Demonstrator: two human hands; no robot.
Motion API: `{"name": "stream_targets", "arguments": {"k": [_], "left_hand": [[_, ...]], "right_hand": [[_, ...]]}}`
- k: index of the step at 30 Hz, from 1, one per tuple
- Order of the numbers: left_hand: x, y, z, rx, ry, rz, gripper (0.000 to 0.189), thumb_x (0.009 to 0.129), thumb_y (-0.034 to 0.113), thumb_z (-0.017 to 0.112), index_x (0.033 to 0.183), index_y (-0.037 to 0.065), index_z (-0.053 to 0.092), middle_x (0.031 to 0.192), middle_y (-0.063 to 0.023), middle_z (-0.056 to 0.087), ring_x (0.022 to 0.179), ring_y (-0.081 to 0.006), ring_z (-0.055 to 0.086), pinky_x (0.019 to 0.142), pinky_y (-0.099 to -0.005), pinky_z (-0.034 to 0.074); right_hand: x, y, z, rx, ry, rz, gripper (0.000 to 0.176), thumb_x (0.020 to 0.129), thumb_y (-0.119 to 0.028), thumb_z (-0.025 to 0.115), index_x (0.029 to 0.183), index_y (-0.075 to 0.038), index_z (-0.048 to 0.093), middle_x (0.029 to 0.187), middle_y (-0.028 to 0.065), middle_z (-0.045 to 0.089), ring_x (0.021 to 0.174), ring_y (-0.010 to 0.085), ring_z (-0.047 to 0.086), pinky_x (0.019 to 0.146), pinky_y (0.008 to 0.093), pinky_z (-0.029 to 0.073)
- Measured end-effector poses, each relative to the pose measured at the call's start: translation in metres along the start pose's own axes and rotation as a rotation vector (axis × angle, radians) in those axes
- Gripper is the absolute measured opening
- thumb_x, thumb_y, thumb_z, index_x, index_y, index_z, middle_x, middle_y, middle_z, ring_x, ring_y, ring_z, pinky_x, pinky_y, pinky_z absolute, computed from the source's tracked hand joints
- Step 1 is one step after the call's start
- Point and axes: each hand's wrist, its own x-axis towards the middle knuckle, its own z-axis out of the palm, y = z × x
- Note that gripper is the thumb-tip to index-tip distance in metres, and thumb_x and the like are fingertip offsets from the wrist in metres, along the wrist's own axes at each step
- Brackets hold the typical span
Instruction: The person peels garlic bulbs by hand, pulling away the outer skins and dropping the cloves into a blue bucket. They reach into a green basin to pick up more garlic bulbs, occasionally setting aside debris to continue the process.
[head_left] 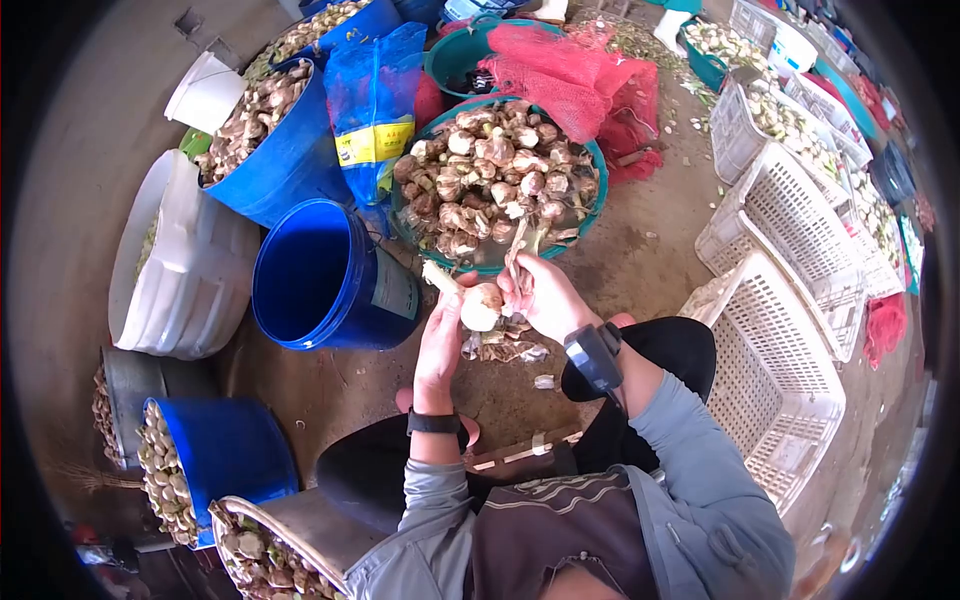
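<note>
My left hand point(437, 345) is closed around a pale garlic-like bulb point(481, 308), whose cut stalk point(440, 277) points up and to the left. Beside it, the fingers of my right hand point(553, 300) pinch a strip of brownish husk point(516, 250) that sticks upward. Just beyond both hands stands a green basin point(482, 268) heaped with brown-skinned bulbs point(490, 170). Scraps of peeled skin point(505, 346) lie on the floor below my hands.
An open blue bucket point(325, 335) stands left of my hands. White plastic crates point(775, 370) line the right side. Blue tubs point(235, 450) and a white container point(185, 300) crowd the left. Behind the basin lie red mesh bags point(570, 80) and a blue bag point(370, 85).
</note>
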Motion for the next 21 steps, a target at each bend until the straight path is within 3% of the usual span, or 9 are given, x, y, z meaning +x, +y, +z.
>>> {"name": "stream_targets", "arguments": {"k": [2, 4, 6, 8, 9, 10, 12, 17, 21], "left_hand": [[0.001, -0.003, 0.009, -0.048, 0.125, -0.011, 0.04, 0.097, 0.025, 0.044, 0.126, -0.003, 0.042, 0.11, -0.0112, 0.059, 0.101, -0.0184, 0.058, 0.09, -0.0317, 0.045], [0.005, -0.015, 0.003, -0.27, 0.167, 0.02, 0.036, 0.097, 0.023, 0.044, 0.122, -0.004, 0.045, 0.108, -0.0119, 0.06, 0.097, -0.0196, 0.06, 0.085, -0.0317, 0.048], [0.009, -0.012, 0.0, -0.365, 0.26, 0.042, 0.031, 0.096, 0.02, 0.045, 0.116, -0.002, 0.05, 0.107, -0.0122, 0.06, 0.093, -0.0201, 0.061, 0.082, -0.0314, 0.05], [0.006, -0.009, -0.003, -0.167, 0.317, 0.161, 0.026, 0.095, 0.017, 0.047, 0.114, 0.0, 0.052, 0.107, -0.0121, 0.061, 0.092, -0.0185, 0.061, 0.082, -0.0303, 0.05], [0.006, -0.007, -0.002, -0.151, 0.379, 0.169, 0.021, 0.092, 0.013, 0.054, 0.11, 0.001, 0.055, 0.102, -0.0097, 0.061, 0.089, -0.0145, 0.06, 0.08, -0.0286, 0.049], [0.006, -0.005, -0.002, -0.149, 0.374, 0.173, 0.021, 0.092, 0.013, 0.054, 0.11, 0.001, 0.055, 0.102, -0.0097, 0.061, 0.089, -0.0145, 0.06, 0.08, -0.0286, 0.049], [0.009, -0.005, 0.003, 0.111, 0.509, 0.318, 0.019, 0.089, 0.012, 0.059, 0.104, 0.001, 0.056, 0.096, -0.0063, 0.061, 0.085, -0.0106, 0.057, 0.078, -0.0265, 0.048], [0.011, -0.008, 0.02, 0.371, 0.721, 0.429, 0.023, 0.083, 0.013, 0.067, 0.101, 0.005, 0.056, 0.095, -0.0023, 0.053, 0.083, -0.0076, 0.052, 0.072, -0.0224, 0.045], [0.006, -0.015, 0.02, 0.715, 0.698, 0.428, 0.023, 0.085, 0.011, 0.065, 0.105, 0.003, 0.057, 0.099, -0.0033, 0.057, 0.089, -0.0099, 0.054, 0.077, -0.0239, 0.046]], "right_hand": [[-0.001, 0.001, 0.001, -0.092, 0.081, -0.041, 0.019, 0.095, -0.023, 0.04, 0.084, -0.01, 0.05, 0.067, 0.002, 0.05, 0.053, 0.0121, 0.045, 0.049, 0.0264, 0.037], [-0.001, -0.01, 0.0, -0.1, -0.138, 0.077, 0.018, 0.094, -0.024, 0.043, 0.081, -0.011, 0.048, 0.063, -0.0025, 0.044, 0.049, 0.0074, 0.039, 0.044, 0.0234, 0.032], [-0.013, -0.042, 0.028, -0.348, -0.098, -0.136, 0.019, 0.09, -0.023, 0.049, 0.076, -0.009, 0.049, 0.056, -0.0036, 0.042, 0.042, 0.0093, 0.036, 0.041, 0.0219, 0.029], [-0.005, -0.041, 0.009, -1.54, 0.067, -0.566, 0.015, 0.085, -0.021, 0.058, 0.088, -0.007, 0.055, 0.066, 0.0035, 0.054, 0.053, 0.0189, 0.052, 0.048, 0.0295, 0.04], [-0.002, -0.033, 0.001, -2.101, -0.038, -0.907, 0.024, 0.08, -0.021, 0.063, 0.099, -0.008, 0.057, 0.081, 0.0097, 0.06, 0.074, 0.0277, 0.06, 0.063, 0.038, 0.046], [-0.005, -0.021, -0.004, -2.137, -0.065, -0.864, 0.026, 0.077, -0.02, 0.066, 0.099, -0.009, 0.056, 0.086, 0.0106, 0.059, 0.082, 0.0275, 0.058, 0.073, 0.0392, 0.045], [-0.003, 0.007, 0.018, -1.726, -0.053, -0.853, 0.02, 0.076, -0.015, 0.067, 0.091, -0.006, 0.057, 0.084, 0.0076, 0.06, 0.076, 0.0257, 0.059, 0.069, 0.0364, 0.045], [0.003, 0.024, 0.022, -1.689, 0.082, -0.83, 0.014, 0.076, -0.013, 0.065, 0.083, -0.006, 0.055, 0.075, 0.0086, 0.058, 0.071, 0.0281, 0.058, 0.065, 0.0401, 0.044], [-0.002, 0.022, 0.022, -1.692, 0.092, -0.815, 0.013, 0.075, -0.009, 0.064, 0.079, -0.004, 0.053, 0.071, 0.0107, 0.058, 0.063, 0.0291, 0.058, 0.057, 0.0397, 0.044]]}}
